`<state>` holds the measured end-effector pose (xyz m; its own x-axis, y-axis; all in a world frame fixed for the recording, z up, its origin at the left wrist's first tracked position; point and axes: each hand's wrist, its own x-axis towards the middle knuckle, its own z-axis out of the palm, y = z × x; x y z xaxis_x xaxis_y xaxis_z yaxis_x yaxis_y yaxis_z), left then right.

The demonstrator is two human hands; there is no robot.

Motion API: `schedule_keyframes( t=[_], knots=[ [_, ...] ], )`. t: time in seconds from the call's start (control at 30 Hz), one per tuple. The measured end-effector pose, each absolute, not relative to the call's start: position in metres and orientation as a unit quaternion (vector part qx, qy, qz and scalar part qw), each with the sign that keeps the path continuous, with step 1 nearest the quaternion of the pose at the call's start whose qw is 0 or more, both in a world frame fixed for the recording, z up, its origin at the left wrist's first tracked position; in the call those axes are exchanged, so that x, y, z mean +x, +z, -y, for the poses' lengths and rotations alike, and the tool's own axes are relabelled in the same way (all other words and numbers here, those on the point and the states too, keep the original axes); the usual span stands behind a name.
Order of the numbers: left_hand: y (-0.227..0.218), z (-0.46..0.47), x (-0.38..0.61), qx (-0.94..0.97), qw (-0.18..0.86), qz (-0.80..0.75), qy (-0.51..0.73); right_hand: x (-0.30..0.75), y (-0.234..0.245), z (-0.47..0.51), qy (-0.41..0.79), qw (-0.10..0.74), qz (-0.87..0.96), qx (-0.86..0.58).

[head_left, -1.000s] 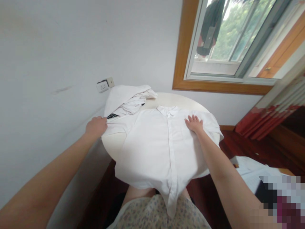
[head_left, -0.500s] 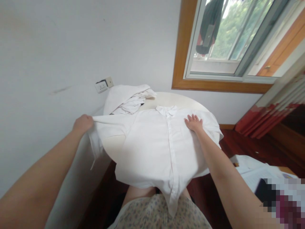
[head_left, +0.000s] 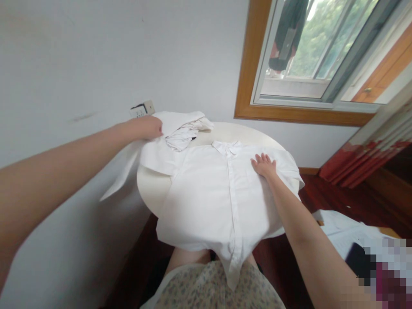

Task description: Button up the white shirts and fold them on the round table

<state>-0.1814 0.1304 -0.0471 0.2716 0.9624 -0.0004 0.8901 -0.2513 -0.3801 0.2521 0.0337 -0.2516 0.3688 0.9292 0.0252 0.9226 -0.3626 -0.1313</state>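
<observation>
1. On the round table (head_left: 150, 191) in front of me, a white shirt (head_left: 209, 193) lies spread front up, with its collar toward the far edge and its hem hanging over the near edge.
2. My left hand (head_left: 146, 127) is above the far-left edge, clenched on the shirt's sleeve (head_left: 124, 171). The sleeve is lifted off the table and its loose end droops past the left edge.
3. My right hand (head_left: 264, 165) lies flat with the fingers spread. It presses the shirt's other shoulder near the right edge and grasps nothing.
4. A heap of white clothes (head_left: 183, 133) sits at the far-left edge, just beside my left hand. A wall socket (head_left: 143, 109) is behind it.
</observation>
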Motion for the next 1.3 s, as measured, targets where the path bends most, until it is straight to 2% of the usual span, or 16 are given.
schedule_keyframes(
  t=[0.07,0.2,0.37,0.47,0.63,0.8,0.97,1.17,1.3],
  knots=[
    [-0.044,-0.115,-0.136,-0.804,0.151,0.567,0.097,0.252,-0.252,-0.034,0.027,0.061,0.561,-0.825],
    [-0.054,-0.089,-0.065,-0.836,0.053,0.544,0.052,0.252,-0.252,-0.034,0.029,0.068,0.561,-0.825],
    [-0.094,-0.074,-0.014,-0.811,-0.236,0.535,-0.007,0.252,-0.252,-0.033,0.021,0.075,0.562,-0.823],
    [-0.122,-0.080,-0.004,-0.819,-0.315,0.479,-0.028,0.252,-0.251,-0.033,0.024,0.070,0.564,-0.823],
    [-0.133,-0.109,-0.035,-0.865,-0.276,0.418,-0.034,0.250,-0.249,-0.030,0.024,0.066,0.564,-0.823],
    [-0.123,-0.099,-0.102,-0.903,-0.059,0.425,0.010,0.250,-0.249,-0.030,0.021,0.076,0.564,-0.822],
    [-0.141,-0.048,-0.144,-0.885,-0.100,0.454,0.032,0.253,-0.253,-0.033,0.017,0.082,0.564,-0.821],
    [-0.167,-0.024,-0.163,-0.870,-0.034,0.492,-0.011,0.254,-0.254,-0.032,0.011,0.080,0.570,-0.818],
    [-0.164,-0.016,-0.161,-0.872,-0.068,0.484,-0.019,0.254,-0.254,-0.032,0.007,0.079,0.570,-0.818]
  ],
)
